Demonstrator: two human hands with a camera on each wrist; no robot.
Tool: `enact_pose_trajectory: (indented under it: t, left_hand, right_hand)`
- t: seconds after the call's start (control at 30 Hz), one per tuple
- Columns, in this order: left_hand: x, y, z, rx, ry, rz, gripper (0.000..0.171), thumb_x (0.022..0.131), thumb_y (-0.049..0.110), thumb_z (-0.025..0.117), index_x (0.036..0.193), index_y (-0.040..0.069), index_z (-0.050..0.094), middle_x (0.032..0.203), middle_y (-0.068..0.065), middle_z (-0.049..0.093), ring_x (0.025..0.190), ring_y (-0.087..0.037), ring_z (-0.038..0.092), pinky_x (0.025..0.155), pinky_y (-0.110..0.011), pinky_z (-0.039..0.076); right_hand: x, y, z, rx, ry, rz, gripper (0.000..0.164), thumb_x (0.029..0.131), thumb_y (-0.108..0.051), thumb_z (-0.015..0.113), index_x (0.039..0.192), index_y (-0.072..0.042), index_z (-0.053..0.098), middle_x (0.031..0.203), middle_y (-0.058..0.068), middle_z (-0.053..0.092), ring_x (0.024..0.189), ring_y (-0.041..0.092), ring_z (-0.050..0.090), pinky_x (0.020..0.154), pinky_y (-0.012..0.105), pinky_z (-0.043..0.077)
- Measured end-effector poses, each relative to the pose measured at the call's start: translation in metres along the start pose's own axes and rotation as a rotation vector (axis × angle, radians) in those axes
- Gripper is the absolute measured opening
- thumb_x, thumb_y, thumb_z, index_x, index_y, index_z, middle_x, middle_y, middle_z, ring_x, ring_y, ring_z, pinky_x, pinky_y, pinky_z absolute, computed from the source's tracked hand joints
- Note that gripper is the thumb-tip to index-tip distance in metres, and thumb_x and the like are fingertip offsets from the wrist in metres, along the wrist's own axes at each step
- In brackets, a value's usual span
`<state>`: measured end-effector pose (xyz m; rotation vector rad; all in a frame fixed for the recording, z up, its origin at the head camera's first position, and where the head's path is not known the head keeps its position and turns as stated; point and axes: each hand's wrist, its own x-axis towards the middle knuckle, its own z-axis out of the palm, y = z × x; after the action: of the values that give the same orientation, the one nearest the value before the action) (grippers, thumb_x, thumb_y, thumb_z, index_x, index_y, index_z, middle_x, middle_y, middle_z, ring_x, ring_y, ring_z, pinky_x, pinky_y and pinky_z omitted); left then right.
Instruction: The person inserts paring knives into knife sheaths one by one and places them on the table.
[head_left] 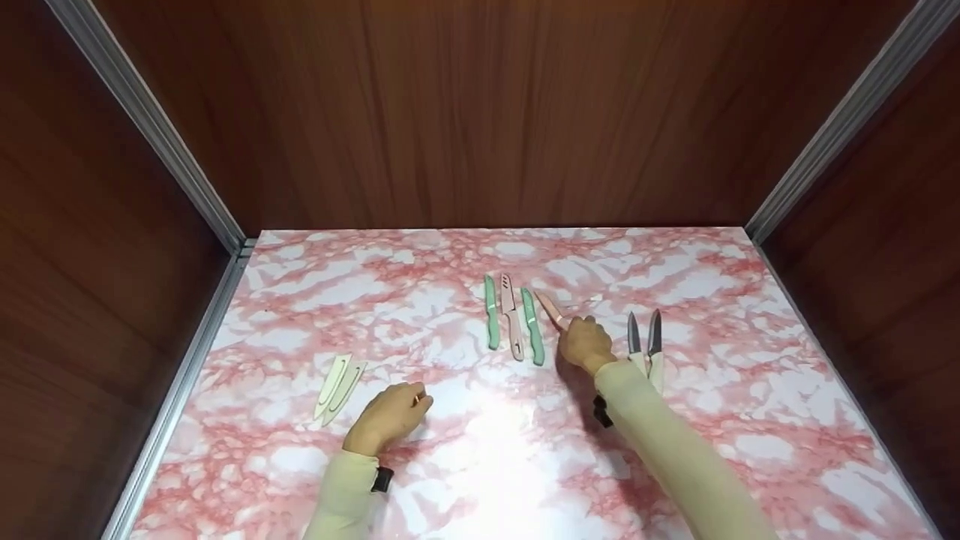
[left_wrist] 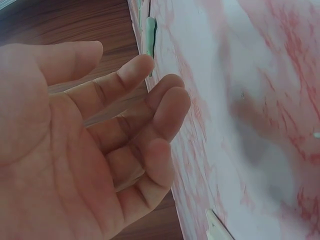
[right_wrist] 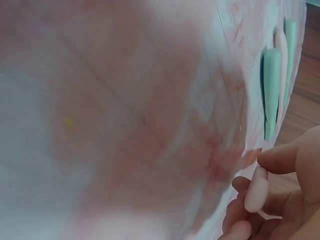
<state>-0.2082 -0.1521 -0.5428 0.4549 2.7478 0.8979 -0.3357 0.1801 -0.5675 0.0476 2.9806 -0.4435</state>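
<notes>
My right hand (head_left: 586, 343) pinches the handle of a pink knife (head_left: 551, 309) between thumb and fingers; its pink handle end shows in the right wrist view. The knife lies slanted, right of a row made up of a green knife (head_left: 492, 315), another pink knife (head_left: 512, 315) and a second green knife (head_left: 533, 327). Above the table at the left hovers my left hand (head_left: 388, 414), fingers loosely bent and holding nothing. Two cream blade sheaths (head_left: 332, 382) lie just left of it.
Two knives with dark bare blades (head_left: 655, 334) and pale handles lie to the right, partly hidden behind the right forearm. Dark wooden panels (head_left: 480, 112) with metal edge rails enclose the pink-and-white marbled table (head_left: 255, 457) at the back and sides.
</notes>
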Motion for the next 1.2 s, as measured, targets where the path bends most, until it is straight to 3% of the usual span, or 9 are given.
enact_pose_trajectory:
  t: [0.27,0.5,0.97,1.2]
  left_hand:
    - [0.0,0.001,0.003,-0.015,-0.03,0.007,0.018,0.097,0.019,0.049,0.083,0.011,0.057,0.071,0.002,0.051,0.064,-0.015,0.048,0.062,-0.036,0.041]
    - [-0.001,-0.001,0.005,-0.002,-0.026,0.011,0.018,0.096,0.019,0.049,0.082,0.012,0.057,0.07,0.004,0.053,0.064,-0.015,0.05,0.062,-0.036,0.042]
    - [-0.003,-0.001,0.002,-0.02,-0.059,0.01,0.021,0.099,0.02,0.046,0.085,0.009,0.058,0.072,0.004,0.053,0.063,-0.013,0.047,0.061,-0.034,0.04]
    - [-0.001,-0.004,-0.002,0.008,0.058,0.006,0.026,0.098,0.018,0.048,0.072,0.013,0.05,0.066,0.001,0.044,0.059,-0.014,0.041,0.058,-0.033,0.036]
  right_hand:
    - [0.004,-0.006,0.005,0.07,0.016,-0.047,0.032,0.091,-0.018,0.055,0.106,0.009,0.05,0.094,0.026,0.058,0.088,0.043,0.06,0.077,0.051,0.047]
    - [0.007,-0.01,0.011,0.142,0.011,-0.022,0.034,0.091,-0.02,0.058,0.106,0.009,0.047,0.095,0.028,0.059,0.09,0.044,0.061,0.079,0.05,0.047]
    - [0.007,-0.01,0.01,0.134,0.015,-0.046,0.038,0.091,-0.022,0.058,0.105,0.012,0.049,0.098,0.03,0.059,0.095,0.045,0.059,0.084,0.049,0.046]
    - [-0.008,-0.011,0.0,0.095,0.017,-0.078,0.041,0.091,-0.023,0.059,0.109,0.013,0.049,0.099,0.028,0.057,0.092,0.044,0.059,0.081,0.05,0.047]
